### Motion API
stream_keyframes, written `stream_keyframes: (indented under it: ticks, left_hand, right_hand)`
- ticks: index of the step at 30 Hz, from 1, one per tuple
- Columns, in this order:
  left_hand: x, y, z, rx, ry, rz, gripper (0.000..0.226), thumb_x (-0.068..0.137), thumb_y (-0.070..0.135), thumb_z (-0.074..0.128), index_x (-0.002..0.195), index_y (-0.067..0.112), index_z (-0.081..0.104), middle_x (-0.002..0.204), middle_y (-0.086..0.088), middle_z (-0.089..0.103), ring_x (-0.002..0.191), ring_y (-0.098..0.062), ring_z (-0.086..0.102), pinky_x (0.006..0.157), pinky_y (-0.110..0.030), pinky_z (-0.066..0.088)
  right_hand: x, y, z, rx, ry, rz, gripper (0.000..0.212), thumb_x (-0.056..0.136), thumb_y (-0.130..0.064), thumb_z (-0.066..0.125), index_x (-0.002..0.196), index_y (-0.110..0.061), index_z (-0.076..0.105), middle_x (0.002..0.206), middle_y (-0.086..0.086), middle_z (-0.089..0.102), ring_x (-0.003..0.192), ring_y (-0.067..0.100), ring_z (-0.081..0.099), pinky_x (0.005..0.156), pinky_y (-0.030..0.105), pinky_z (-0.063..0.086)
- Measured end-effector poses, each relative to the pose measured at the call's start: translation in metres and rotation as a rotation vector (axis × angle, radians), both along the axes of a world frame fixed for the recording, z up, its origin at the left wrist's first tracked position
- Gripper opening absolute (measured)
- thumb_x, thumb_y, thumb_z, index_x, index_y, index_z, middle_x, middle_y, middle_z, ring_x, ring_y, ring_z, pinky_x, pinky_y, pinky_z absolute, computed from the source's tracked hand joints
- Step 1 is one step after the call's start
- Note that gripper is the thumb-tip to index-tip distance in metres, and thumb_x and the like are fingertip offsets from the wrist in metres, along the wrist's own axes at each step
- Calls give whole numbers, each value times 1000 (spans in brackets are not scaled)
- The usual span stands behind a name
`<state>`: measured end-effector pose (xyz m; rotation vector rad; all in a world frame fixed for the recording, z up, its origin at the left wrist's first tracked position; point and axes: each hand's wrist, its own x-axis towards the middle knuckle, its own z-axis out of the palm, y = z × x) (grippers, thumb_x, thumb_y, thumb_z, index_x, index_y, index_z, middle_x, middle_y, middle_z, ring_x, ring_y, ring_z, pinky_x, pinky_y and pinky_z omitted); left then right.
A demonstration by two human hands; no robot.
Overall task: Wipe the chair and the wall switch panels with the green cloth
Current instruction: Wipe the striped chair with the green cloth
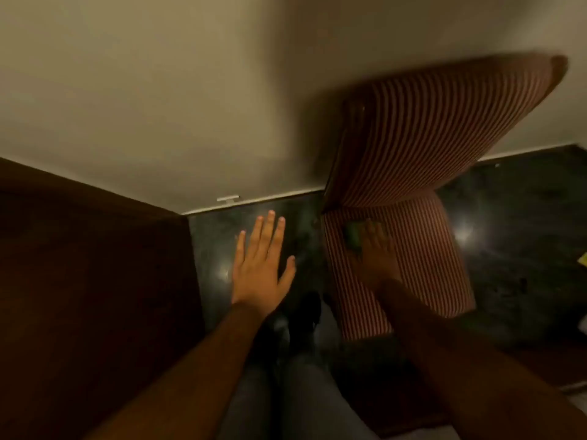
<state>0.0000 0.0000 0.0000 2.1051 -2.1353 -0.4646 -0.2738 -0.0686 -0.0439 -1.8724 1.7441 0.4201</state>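
Head view: I see my right hand (376, 249) pressed flat on the green cloth (353, 235) on the chair (413, 249); left hand (262, 262) spread, empty. The cloth could bunch under pressure.

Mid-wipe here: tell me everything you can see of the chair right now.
The chair is upholstered in red-and-pale striped fabric, with a broad padded back rising toward the wall and a seat below, seen from above. It stands on the dark glossy floor, at the right. The right hand lies flat on the seat, pressing the green cloth against it. Its legs are hidden; the image is blurred.
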Motion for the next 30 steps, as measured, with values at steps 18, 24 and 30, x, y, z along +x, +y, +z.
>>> stream_keyframes:
  ticks: [18,24,30]
  left_hand:
    - [8,32,-83,170,-151,-39,80,111,57,32,180,20,16,189,-4,9,175,-24,6,140,-53,8]
    - [12,32,-59,172,-125,-29,80,110,55,31,181,21,13,189,-1,4,174,-18,-4,141,-51,4]
    - [11,4,-15,132,-129,-8,82,110,57,26,181,22,4,189,0,-7,174,-20,-10,142,-50,-2]
  right_hand:
    - [-36,-32,-122,39,-66,-16,82,104,-2,53,170,-12,6,179,9,4,167,29,2,136,54,16]
    - [-25,-33,-95,-6,-138,-6,79,101,8,47,169,-12,13,178,11,10,167,29,6,137,52,15]
    - [3,-36,-34,-108,-204,34,79,100,7,50,168,-12,16,178,8,12,167,27,7,137,51,11]
